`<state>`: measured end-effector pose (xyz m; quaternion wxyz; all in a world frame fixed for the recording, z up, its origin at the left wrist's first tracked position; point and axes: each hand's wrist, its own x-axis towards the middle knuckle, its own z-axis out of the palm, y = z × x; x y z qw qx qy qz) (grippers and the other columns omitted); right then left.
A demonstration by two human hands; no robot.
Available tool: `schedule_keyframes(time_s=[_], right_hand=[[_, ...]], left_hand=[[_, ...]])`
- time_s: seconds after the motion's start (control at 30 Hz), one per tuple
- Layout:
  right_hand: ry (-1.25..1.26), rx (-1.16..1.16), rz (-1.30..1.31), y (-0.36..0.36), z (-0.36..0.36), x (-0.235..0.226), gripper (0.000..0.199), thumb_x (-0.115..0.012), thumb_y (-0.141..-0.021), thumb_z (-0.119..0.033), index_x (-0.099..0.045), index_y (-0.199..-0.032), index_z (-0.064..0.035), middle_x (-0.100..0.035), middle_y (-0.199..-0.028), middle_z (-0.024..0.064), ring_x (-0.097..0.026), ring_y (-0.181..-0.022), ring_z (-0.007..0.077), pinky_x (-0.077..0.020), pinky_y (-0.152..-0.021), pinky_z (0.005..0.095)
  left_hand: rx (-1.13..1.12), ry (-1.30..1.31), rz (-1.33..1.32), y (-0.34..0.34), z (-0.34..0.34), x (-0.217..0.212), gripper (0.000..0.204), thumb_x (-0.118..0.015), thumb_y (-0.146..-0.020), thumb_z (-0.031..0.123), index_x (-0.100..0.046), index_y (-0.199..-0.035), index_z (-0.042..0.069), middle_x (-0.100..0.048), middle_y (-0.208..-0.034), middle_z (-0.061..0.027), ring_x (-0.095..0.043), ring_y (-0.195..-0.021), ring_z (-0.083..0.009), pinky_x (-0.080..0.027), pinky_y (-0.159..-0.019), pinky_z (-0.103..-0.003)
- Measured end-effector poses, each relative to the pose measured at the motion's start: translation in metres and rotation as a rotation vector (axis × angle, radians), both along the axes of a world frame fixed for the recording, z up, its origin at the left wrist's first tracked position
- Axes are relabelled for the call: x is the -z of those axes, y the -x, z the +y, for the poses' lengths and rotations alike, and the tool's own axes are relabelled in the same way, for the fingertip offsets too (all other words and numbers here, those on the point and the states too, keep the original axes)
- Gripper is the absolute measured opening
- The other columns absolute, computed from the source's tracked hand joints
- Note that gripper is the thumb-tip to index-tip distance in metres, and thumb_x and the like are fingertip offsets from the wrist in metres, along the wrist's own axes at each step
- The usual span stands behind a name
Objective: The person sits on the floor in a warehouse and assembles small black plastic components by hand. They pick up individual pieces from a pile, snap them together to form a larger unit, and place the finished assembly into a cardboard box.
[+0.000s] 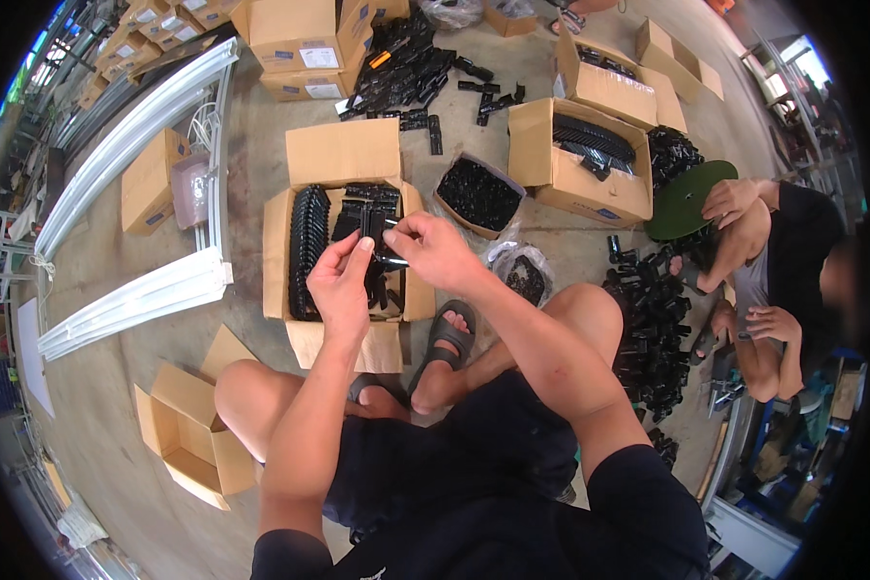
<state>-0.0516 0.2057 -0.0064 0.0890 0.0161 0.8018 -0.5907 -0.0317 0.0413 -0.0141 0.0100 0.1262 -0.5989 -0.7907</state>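
Note:
Above an open cardboard box (276,261), my left hand (340,282) is closed around the lower end of a small black plastic part (368,215). The fingers of my right hand (433,249) are pinched together just right of that part; whatever they hold is too small to make out. Inside the box, a tidy row of black parts (307,242) runs along the left wall. More black parts (372,193) lie in its far portion, partly hidden by my hands.
A small box of tiny black pieces (478,196) and a plastic bag (524,275) sit to the right. Loose black parts (648,338) are heaped beyond my right knee. A co-worker's hand (730,200) touches a green disc (688,205). An opened carton (191,440) stands at left.

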Motion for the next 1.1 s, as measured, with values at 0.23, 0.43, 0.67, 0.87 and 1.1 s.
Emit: schedule_keyframes(time_s=[0.23,0.43,0.67,0.87,1.1], right_hand=[[0.095,0.018,-0.075,-0.002,-0.004,0.008,0.024,-0.070,-0.093,-0.019,-0.068,-0.098,0.0041,-0.070,-0.087,0.0140,-0.066,-0.079,0.0197,-0.0532,-0.072,0.0348],[0.164,0.002,-0.064,-0.005,-0.002,0.000,0.023,-0.069,-0.091,-0.018,-0.069,-0.098,0.0041,-0.070,-0.087,0.0159,-0.068,-0.078,0.0224,-0.0548,-0.073,0.0361],[0.155,0.044,-0.108,-0.007,-0.003,0.000,0.024,-0.070,-0.091,-0.020,-0.069,-0.096,0.0033,-0.067,-0.092,0.0178,-0.068,-0.085,0.0299,-0.0539,-0.078,0.0404],[0.090,0.038,-0.069,-0.003,-0.006,0.003,0.025,-0.069,-0.092,-0.020,-0.068,-0.095,0.0042,-0.067,-0.094,0.0187,-0.068,-0.088,0.0286,-0.0536,-0.080,0.0396],[0.275,0.038,0.054,0.004,-0.012,0.034,0.032,-0.061,-0.103,-0.029,-0.064,-0.113,0.0006,-0.067,-0.089,0.0065,-0.062,-0.083,0.0158,-0.0518,-0.077,0.0325]], left_hand=[[0.013,0.044,-0.010,-0.002,0.000,-0.002,0.023,-0.072,-0.095,0.005,-0.070,-0.116,-0.004,-0.072,-0.102,-0.0036,-0.064,-0.088,-0.0067,-0.052,-0.080,-0.022],[0.015,0.073,0.033,-0.003,0.001,-0.001,0.023,-0.071,-0.094,0.002,-0.069,-0.116,-0.005,-0.073,-0.103,-0.0062,-0.065,-0.088,-0.0075,-0.052,-0.081,-0.021],[0.014,0.053,0.008,-0.001,0.002,-0.004,0.022,-0.071,-0.095,0.003,-0.069,-0.115,-0.005,-0.073,-0.103,-0.0065,-0.065,-0.087,-0.0078,-0.054,-0.080,-0.022],[0.015,0.029,0.028,-0.001,0.002,-0.001,0.023,-0.071,-0.094,0.002,-0.069,-0.115,-0.006,-0.074,-0.101,-0.0071,-0.066,-0.085,-0.0064,-0.052,-0.078,-0.020],[-0.111,-0.103,-0.116,0.011,-0.007,0.004,0.024,-0.073,-0.094,0.008,-0.069,-0.114,-0.004,-0.072,-0.099,-0.0057,-0.065,-0.085,-0.0109,-0.053,-0.078,-0.025]])
